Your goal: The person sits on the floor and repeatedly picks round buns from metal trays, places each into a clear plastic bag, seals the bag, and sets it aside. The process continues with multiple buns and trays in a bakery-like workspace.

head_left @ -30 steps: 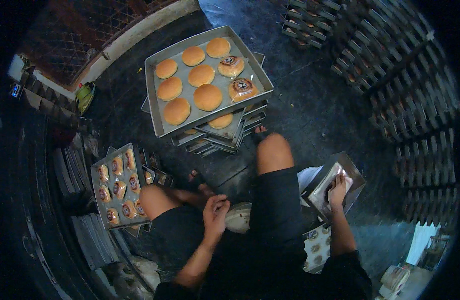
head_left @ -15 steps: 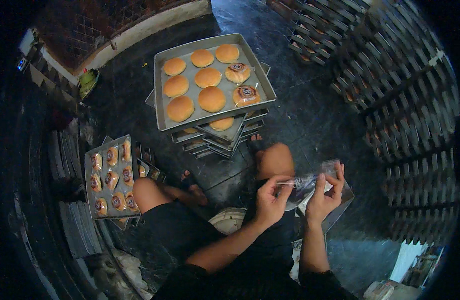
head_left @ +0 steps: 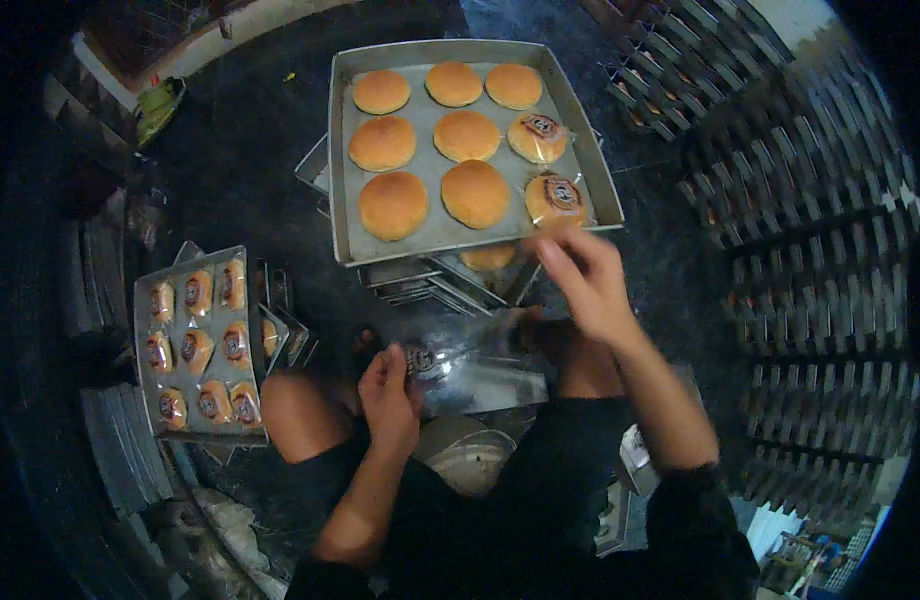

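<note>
Dark flooring (head_left: 655,200) filled a dim room, seen from above a seated person (head_left: 480,540). Nearest, over the gap between the knees (head_left: 300,415), a clear printed bag (head_left: 480,380) was spread out, its left end pinched by the left hand (head_left: 388,400). Judging by its thin, glossy film, it was almost weightless, limp and slippery, best taken by the edge of its mouth between thumb and finger. It lay to the right of the left hand, lower than the right hand (head_left: 592,285), and short of the front edge of a large metal tray (head_left: 435,228). Beside the left knee, a second tray (head_left: 195,432) carried nine wrapped buns (head_left: 195,347).

Straight ahead, the blurred right hand was raised to the large tray's front edge, near its right end; whether it grasped anything could not be told. Just past its fingertips, at the front right corner, sat a bagged bun (head_left: 557,202), with another behind it along the right edge. Seven bare buns (head_left: 475,195) covered the rest, looking light, soft and easily dented, so a gentle hold around the sides seemed right. Farthest off, racks (head_left: 810,290) lined the right.
</note>
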Available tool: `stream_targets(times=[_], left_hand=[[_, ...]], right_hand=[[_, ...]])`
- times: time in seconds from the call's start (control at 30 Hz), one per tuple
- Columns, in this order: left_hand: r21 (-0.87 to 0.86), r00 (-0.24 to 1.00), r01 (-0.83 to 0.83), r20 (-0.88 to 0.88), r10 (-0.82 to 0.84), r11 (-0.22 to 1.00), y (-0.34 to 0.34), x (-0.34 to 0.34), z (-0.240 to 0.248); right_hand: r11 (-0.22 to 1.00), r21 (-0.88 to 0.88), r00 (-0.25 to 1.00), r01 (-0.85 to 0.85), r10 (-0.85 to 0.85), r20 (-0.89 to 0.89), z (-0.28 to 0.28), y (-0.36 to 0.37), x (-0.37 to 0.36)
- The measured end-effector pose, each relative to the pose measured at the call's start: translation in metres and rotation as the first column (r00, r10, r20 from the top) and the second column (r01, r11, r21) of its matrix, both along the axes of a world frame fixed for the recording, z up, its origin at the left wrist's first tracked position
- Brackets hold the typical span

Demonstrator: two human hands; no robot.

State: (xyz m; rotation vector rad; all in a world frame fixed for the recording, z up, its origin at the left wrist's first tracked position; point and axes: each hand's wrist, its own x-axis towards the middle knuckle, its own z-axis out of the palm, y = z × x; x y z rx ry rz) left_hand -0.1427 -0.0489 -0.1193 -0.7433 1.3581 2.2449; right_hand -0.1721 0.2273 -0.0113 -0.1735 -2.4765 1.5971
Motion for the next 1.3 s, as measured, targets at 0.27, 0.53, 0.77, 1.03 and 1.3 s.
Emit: stream_targets(times=[0.27, 0.53, 0.77, 1.03, 1.3], left_hand=[[-0.006, 0.996, -0.068, 0.059, 0.068, 0.998, 0.001, -0.005, -0.032], [0.131, 0.966, -0.194, 0.200, 0.166, 0.972, 0.000, -0.014, -0.025], [0.035, 0.972, -0.231, -0.042, 0.232, 0.972, -0.005, -0.026, -0.017], [-0.356, 0.890, -0.059, -0.441, -0.112, 0.933, -0.018, 0.021, 0.030], [-0.548, 0.656, 0.072, -0.603, -0.454, 0.833, 0.000, 0.089, 0.073]], right_hand=[[0.522, 0.853, 0.991, -0.014, 0.121, -0.058, -0.113, 0.163, -0.314], [0.671, 0.731, 0.984, 0.127, 0.008, -0.179, -0.072, 0.176, -0.320], [0.983, -0.013, 0.942, 0.182, -0.178, -0.286, -0.024, 0.093, -0.155], [0.325, -0.911, 0.953, 0.254, -0.242, 0.179, -0.047, -0.055, 0.171], [0.234, -0.887, 0.917, 0.397, -0.076, 0.391, -0.025, -0.062, 0.268]])
